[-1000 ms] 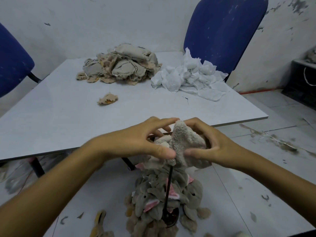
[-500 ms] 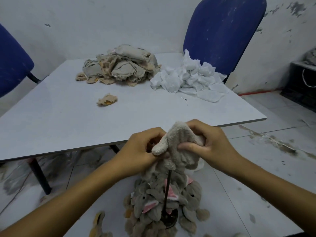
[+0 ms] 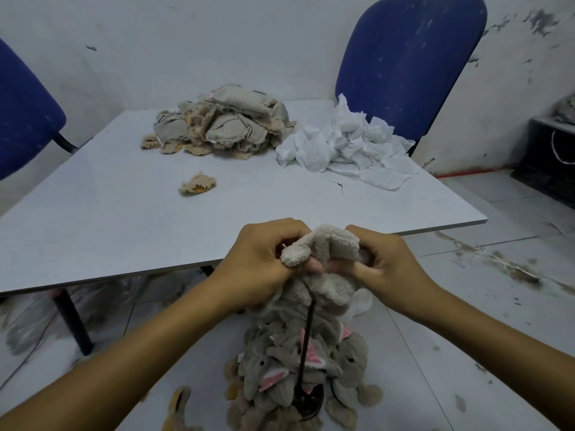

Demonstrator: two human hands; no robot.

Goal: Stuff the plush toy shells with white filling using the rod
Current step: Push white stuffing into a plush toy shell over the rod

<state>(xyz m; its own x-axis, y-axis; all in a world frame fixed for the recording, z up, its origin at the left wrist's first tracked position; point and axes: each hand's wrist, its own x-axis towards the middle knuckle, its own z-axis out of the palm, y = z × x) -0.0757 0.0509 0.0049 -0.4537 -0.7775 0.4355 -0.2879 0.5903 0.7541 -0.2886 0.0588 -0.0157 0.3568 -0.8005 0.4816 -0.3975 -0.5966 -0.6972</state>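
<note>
Just in front of the near edge of the white table [image 3: 109,219], your two hands meet on one grey plush toy shell [image 3: 323,253]. Your left hand [image 3: 261,262] has its fingers curled round the left side of the shell, where a small rounded limb of the fabric sticks out. Your right hand [image 3: 385,262] pinches the right side, with the thumb pressed against the fabric. The hands are close together, almost touching, with the shell bunched between them.

The shell sits on the top of a thin dark rod [image 3: 306,337], which stands upright and goes down to a dark round base [image 3: 308,405] on the floor. The upper end of the rod is hidden inside the fabric. Around the lower part of the rod there is a heap of grey plush toys [image 3: 280,368] with pink ears, lying on the tiled floor.

On the far part of the table lies a pile of beige, inside-out shells [image 3: 224,126]. Just beside it, to the right, is the pile of white filling [image 3: 339,144]; the two piles touch at their edges. One small beige piece [image 3: 197,184] lies alone nearer to you, well apart from both piles. A blue chair [image 3: 410,57] stands behind the table at the right, and another blue chair [image 3: 25,119] is at the left edge of the view.
</note>
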